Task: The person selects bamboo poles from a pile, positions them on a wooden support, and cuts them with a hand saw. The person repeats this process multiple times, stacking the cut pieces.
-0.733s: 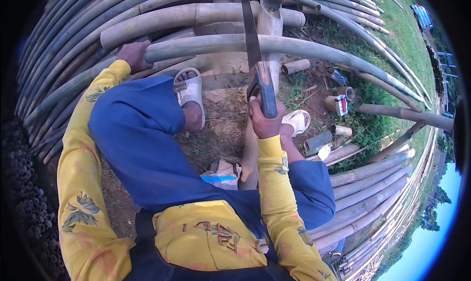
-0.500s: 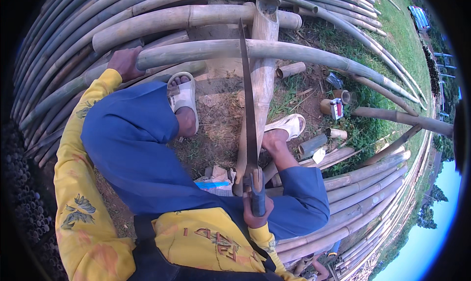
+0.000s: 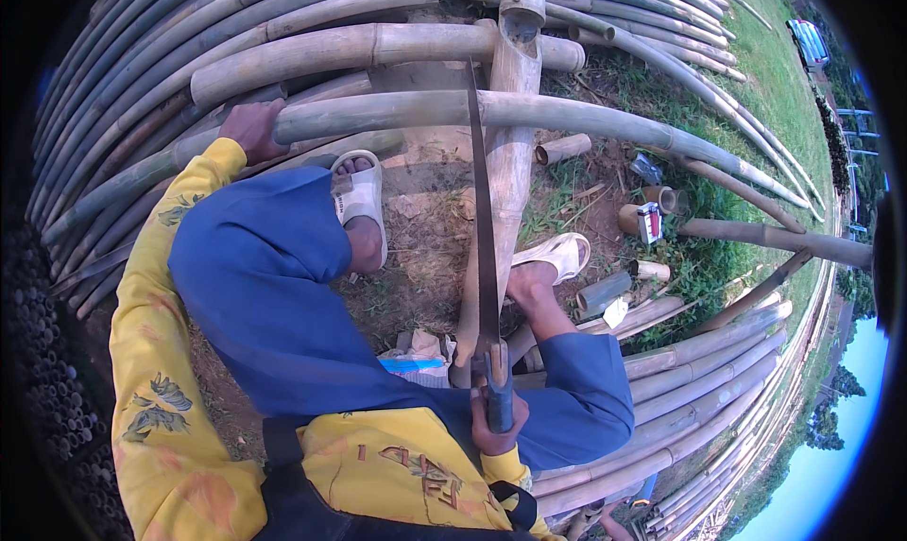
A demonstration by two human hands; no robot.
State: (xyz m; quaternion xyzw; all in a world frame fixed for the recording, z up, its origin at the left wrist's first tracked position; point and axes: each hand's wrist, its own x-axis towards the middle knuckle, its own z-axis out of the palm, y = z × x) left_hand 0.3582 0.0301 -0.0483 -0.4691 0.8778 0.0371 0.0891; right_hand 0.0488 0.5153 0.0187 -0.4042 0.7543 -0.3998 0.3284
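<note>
A long, greyish bamboo pole [image 3: 576, 115] lies across in front of me. My left hand [image 3: 253, 131] is closed around it at the left. My right hand [image 3: 500, 424], low and right of the middle, is wrapped round the grip of a hand saw [image 3: 483, 210]. The saw's long dark blade points away from me and crosses the pole, its tip a little beyond it. Beneath the pole, near the blade, runs a thicker pale bamboo support [image 3: 513, 168] with an opening cut near its far end. Whether the teeth are inside a cut cannot be made out.
Stacked bamboo poles [image 3: 312, 45] fill the far left, with more poles [image 3: 699, 347] at the right. Short bamboo offcuts [image 3: 564, 149] and a small red-and-white box [image 3: 649, 222] sit right of my sandalled feet. Another person's arm [image 3: 614, 525] shows at the lower right.
The saw has come slightly toward me, so less of its tip reaches past the pole. Both hands keep their hold. The whole view has shifted a little.
</note>
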